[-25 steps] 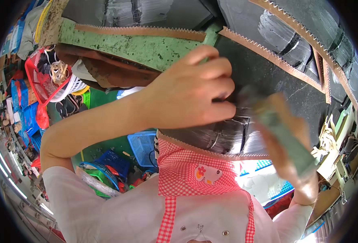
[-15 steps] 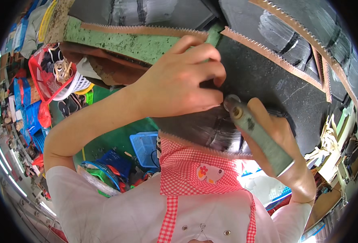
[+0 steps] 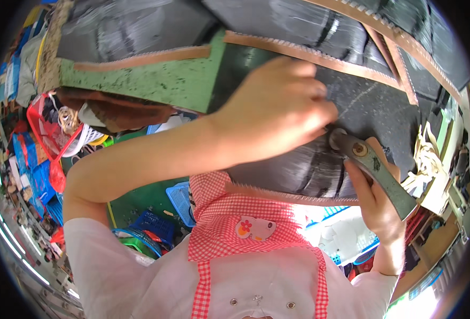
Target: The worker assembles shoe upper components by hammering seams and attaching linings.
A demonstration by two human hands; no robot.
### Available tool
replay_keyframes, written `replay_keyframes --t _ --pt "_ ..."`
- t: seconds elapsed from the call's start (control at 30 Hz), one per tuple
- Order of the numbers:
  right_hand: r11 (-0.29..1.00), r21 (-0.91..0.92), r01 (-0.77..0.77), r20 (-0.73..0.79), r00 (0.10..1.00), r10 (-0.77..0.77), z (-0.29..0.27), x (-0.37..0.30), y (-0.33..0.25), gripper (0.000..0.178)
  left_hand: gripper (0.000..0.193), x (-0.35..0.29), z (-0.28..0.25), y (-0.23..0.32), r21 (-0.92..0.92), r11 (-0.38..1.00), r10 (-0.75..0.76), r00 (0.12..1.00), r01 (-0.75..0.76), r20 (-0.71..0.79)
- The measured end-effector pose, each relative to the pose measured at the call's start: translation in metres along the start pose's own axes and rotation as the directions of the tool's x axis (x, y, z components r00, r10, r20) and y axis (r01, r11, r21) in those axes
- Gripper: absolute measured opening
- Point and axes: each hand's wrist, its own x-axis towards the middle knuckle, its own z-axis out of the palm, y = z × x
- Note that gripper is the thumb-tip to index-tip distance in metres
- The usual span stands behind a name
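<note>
In the head view, a green surface is lined along its far edge with dark panels and toothed brown strips. At the near edge a black panel is seen, its strip apparently attached; what remains cannot be told. A hammer is clamped by the fingers of the right hand. The panel is partly blocked by the left hand, fingers curled, any grip hidden.

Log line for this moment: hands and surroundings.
left hand: curled over black sheet | right hand: gripping hammer | nearby: brown zigzag-edged strip, red basket
</note>
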Motion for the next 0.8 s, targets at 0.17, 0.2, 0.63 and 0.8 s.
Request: replay_keyframes --t 0.17,0.2,0.63,0.8 --pt "0.998 0.041 0.054 -0.007 0.999 -0.054 -0.018 0.001 0.002 0.019 0.021 -0.007 -0.003 -0.011 -0.042 0.993 0.108 0.994 -0.108 -0.002" --pt "0.999 0.029 0.029 -0.091 0.995 -0.026 -0.018 0.002 -0.004 0.021 0.021 -0.007 -0.002 -0.010 0.065 0.977 0.205 0.978 -0.203 -0.033" --pt "0.986 -0.056 0.159 0.161 0.976 -0.148 -0.012 0.023 0.001 0.040 0.021 -0.006 -0.017 -0.008 -0.042 0.999 -0.035 0.999 0.036 0.025" --pt "0.986 -0.122 0.111 0.015 0.994 -0.110 -0.010 0.014 -0.006 0.023 0.022 -0.015 -0.013 0.008 0.107 0.988 0.103 0.993 -0.109 0.066"
